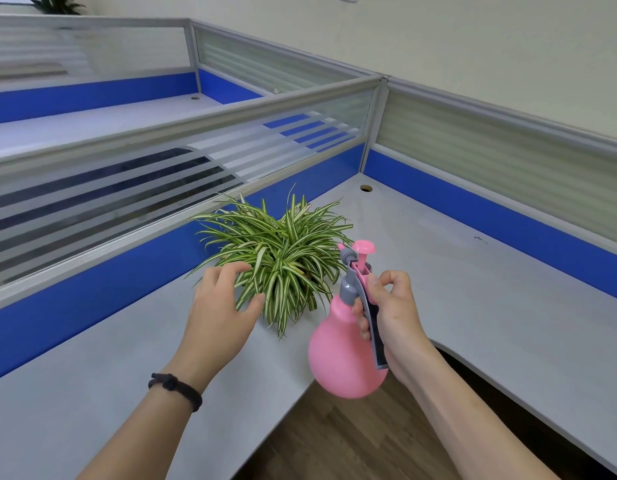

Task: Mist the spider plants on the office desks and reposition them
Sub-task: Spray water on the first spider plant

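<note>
A spider plant [282, 251] with striped green-and-cream leaves stands on the grey L-shaped desk [456, 271], close to the blue partition; its pot is hidden under the foliage. My left hand [220, 306] hovers at the plant's near left side, fingers spread and brushing the outer leaves, holding nothing. My right hand [390, 317] grips the grey handle of a pink spray bottle [345, 355], held upright just right of the plant with its nozzle pointing toward the leaves.
Blue-and-frosted-glass partitions [127, 188] run behind and to the right of the desk. A cable hole [366, 188] sits in the far corner. Another desk [92, 123] lies beyond the partition, another plant [57, 3] at top left. Wooden floor [334, 441] shows below.
</note>
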